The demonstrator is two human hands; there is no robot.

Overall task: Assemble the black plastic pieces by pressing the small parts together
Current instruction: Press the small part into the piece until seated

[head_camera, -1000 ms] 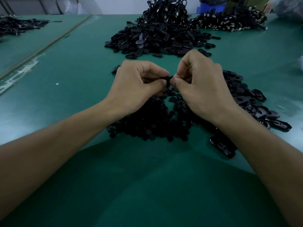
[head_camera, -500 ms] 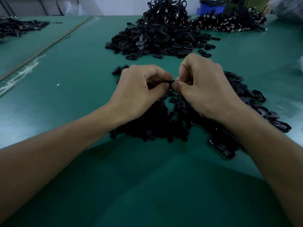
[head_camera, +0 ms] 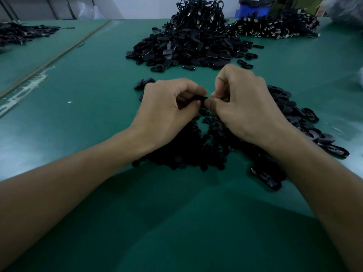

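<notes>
Black and small, the plastic piece (head_camera: 202, 98) is pinched between the two grips, which meet thumb to thumb above the green worktop (head_camera: 88, 85). The left grip (head_camera: 167, 110) curls its fingers and thumb round the piece's left end. The right grip (head_camera: 243, 107) pinches the right end with thumb and bent forefinger. Only a sliver of the piece shows between the fingertips, so I cannot tell whether its parts are joined. Directly beneath the grips, and nearer the person, lies a heap of small round parts (head_camera: 186, 154). To the right of the right grip, partly under its wrist, is a scatter of glossy oval shells (head_camera: 306, 118). Beyond the grips, well apart, rises a larger mound of black pieces (head_camera: 188, 48), with a cable pile (head_camera: 275, 26) behind it to the right and a blue bin (head_camera: 253, 9) further back.
</notes>
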